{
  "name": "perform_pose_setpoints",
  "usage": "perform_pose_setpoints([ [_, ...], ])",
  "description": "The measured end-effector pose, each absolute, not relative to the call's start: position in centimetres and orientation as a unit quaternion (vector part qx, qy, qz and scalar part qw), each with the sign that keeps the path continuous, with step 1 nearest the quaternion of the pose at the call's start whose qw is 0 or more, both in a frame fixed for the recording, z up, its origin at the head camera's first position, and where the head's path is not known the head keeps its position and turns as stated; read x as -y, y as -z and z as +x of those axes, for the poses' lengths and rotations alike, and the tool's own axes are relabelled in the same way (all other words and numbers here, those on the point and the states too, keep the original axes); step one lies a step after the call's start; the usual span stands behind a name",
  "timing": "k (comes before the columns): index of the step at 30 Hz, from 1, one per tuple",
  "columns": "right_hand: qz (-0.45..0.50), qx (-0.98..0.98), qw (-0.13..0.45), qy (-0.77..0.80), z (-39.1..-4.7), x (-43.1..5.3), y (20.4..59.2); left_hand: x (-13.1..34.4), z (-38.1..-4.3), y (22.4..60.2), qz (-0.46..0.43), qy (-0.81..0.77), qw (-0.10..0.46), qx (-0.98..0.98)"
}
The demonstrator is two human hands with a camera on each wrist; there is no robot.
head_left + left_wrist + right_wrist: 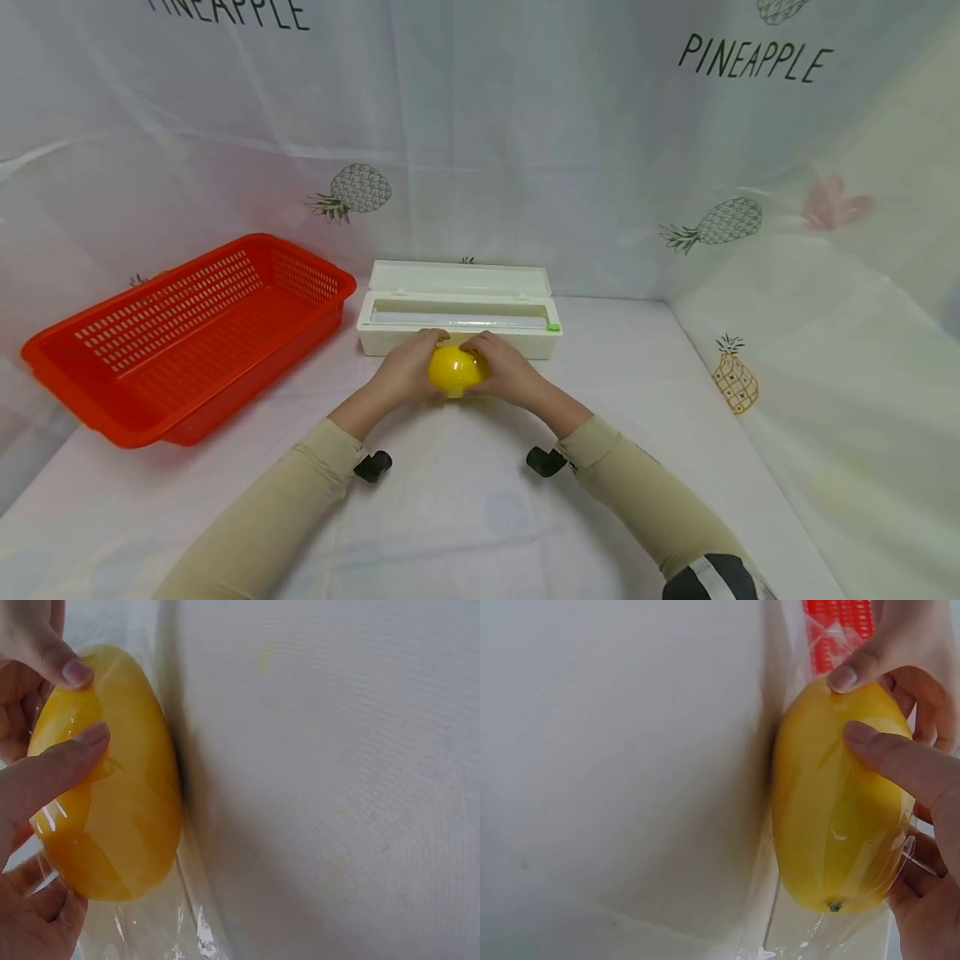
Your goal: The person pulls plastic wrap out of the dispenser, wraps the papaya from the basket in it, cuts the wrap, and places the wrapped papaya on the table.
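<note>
Held between two hands at mid-table, just on the near side of one white box [377,341]: one yellow fruit [454,369], smooth and glossy, with one dark stem spot at the end nearer the bottom of the right wrist view. Around the fruit, one clear film [204,930], shiny and creased, reaching past the fruit toward the lower edge of both wrist views. On the fruit's left side, one left hand [408,367], partly closed, with one thumb pressed along the skin and fingers bent around the far side; on the opposite side, one right hand [512,371], in much the same grip. Two thumbs in all on the fruit, near each other but apart. Impossible to tell whether in contact with the table or slightly raised. On the box, one raised lid [461,279], one pale roll [461,319] inside and one small green tab [553,327] at the right front corner. To the left, well apart from the hands, one red basket [195,333] with slotted walls. Beneath everything, one white table [450,525]; behind, one white curtain [525,108] with two printed words, "PINEAPPLE" both times. On the arms, two beige sleeves [262,517]; near the cuffs, two black wrist cameras [372,467].
</note>
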State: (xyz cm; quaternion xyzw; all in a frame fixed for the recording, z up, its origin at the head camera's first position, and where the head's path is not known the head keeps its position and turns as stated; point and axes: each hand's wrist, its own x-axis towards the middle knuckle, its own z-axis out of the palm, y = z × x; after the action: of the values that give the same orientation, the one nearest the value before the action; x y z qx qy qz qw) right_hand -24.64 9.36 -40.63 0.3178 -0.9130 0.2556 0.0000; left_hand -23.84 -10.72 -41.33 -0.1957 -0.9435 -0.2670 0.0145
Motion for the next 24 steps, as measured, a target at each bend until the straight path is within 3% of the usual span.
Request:
perform_pose_setpoints([
  [12, 0.327, 0.902, -0.037, -0.281, -25.4, -10.3, 39.9, 11.8, -24.7, 40.6, -0.203, 0.303, -0.023, 0.931],
  [24, 0.364, 0.901, 0.016, -0.233, -25.6, -10.6, 39.8, 12.2, -24.6, 39.3, -0.210, 0.280, -0.024, 0.936],
])
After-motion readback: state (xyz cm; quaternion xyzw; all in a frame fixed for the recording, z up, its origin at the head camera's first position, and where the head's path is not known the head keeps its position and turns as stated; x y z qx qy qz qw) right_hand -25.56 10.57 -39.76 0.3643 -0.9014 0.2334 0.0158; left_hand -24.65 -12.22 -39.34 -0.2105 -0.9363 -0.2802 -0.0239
